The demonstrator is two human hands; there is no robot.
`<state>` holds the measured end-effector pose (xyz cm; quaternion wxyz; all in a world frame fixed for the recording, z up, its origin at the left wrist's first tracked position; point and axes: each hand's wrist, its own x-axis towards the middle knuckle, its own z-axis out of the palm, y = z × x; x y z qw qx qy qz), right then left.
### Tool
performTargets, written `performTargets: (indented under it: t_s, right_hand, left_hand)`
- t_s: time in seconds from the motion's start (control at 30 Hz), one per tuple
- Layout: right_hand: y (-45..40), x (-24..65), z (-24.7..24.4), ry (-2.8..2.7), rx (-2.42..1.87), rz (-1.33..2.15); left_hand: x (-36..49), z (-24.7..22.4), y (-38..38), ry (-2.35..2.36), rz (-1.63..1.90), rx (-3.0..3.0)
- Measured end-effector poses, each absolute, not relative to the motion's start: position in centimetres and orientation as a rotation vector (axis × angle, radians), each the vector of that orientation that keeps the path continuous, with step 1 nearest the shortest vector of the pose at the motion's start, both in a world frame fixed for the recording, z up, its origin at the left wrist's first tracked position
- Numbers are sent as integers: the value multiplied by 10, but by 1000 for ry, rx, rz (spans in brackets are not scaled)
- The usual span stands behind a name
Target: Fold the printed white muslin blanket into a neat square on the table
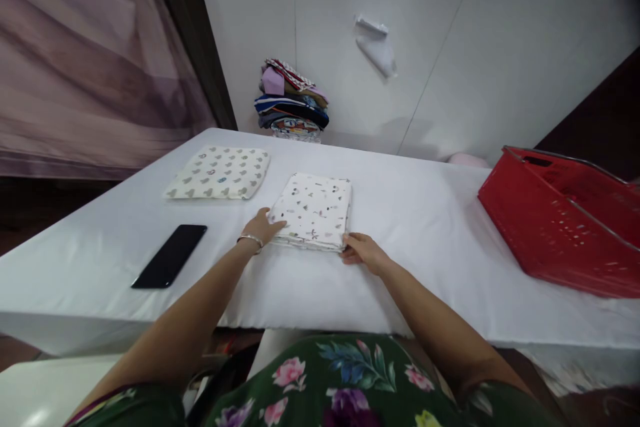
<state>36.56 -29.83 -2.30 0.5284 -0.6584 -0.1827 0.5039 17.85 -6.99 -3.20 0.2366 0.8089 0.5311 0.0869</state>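
A white cloth with small printed figures [315, 208] lies folded into a flat, layered rectangle in the middle of the table. My left hand [263, 227], with a bracelet at the wrist, grips its near left corner between thumb and fingers. At the near right corner my right hand [361, 251] pinches the layered edge, thumb on top and fingers below. Farther left lies a second folded cloth, cream with grey printed shapes [220, 173], which neither hand touches.
A black phone [170, 257] lies left of my left forearm. On the right stands a red plastic basket [555, 220] with metal handles. Behind the far edge of the white-covered table [415, 213] rises a pile of folded clothes [293, 103] against the wall. A pink curtain hangs at left.
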Motion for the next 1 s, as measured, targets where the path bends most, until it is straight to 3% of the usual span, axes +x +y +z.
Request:
performTargets:
  t_s: [0.17,0.27,0.37,0.57,0.83,1.0]
  right_hand:
    - [-305,364,-29,-401,-1510,1299]
    - [-309,362,-33,-391,-1472,1295]
    - [-310,359,-36,-390,-1477,1254]
    - [-303,354,-37,-418,-1538,1154]
    - [-299,350,-37,-438,-1583,1144]
    - [-298,349,-43,-473,-1563,1137]
  left_hand:
    - [172,-31,-69,1500,193,2215]
    - [172,-29,-87,1472,468,2426]
    - [181,-28,-125,1143,759,2666]
    - [213,-28,-194,508,775,2768]
    - [227,-32,-192,597,682,2666]
    - [230,-28,-194,724,801,2507]
